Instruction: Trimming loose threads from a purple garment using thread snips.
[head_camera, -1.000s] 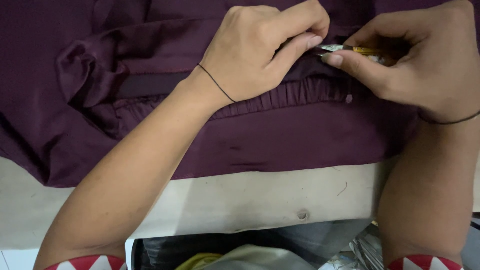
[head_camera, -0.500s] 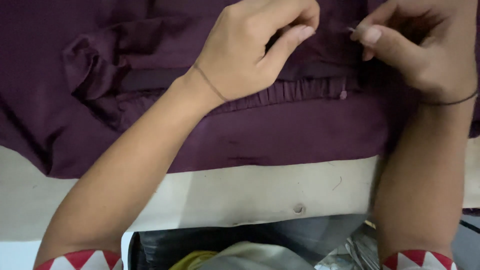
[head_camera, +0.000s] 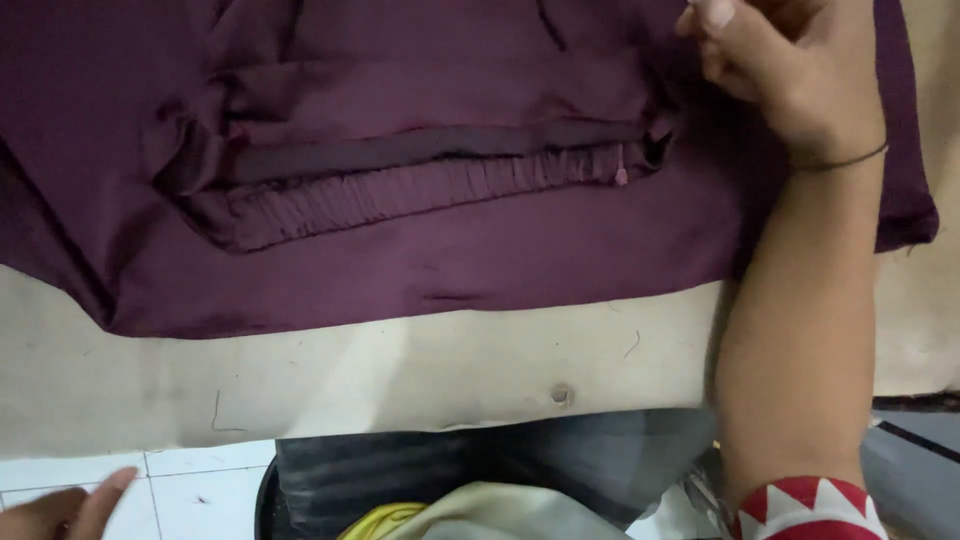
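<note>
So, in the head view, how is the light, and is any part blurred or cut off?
Head view: soft, even light with no glare; the maroon garment has a mild sheen and dark folds; the right hand is cropped at the top edge and slightly soft; the left hand shows only at the bottom corner; the table is in focus.

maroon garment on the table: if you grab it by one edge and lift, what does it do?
Probably floppy: the maroon garment lies in soft folds and bunches at its gathered band, so it would likely drape and sag. It looks thin, so likely light. Its slight sheen hints that it may slide on the table when pushed.
</note>
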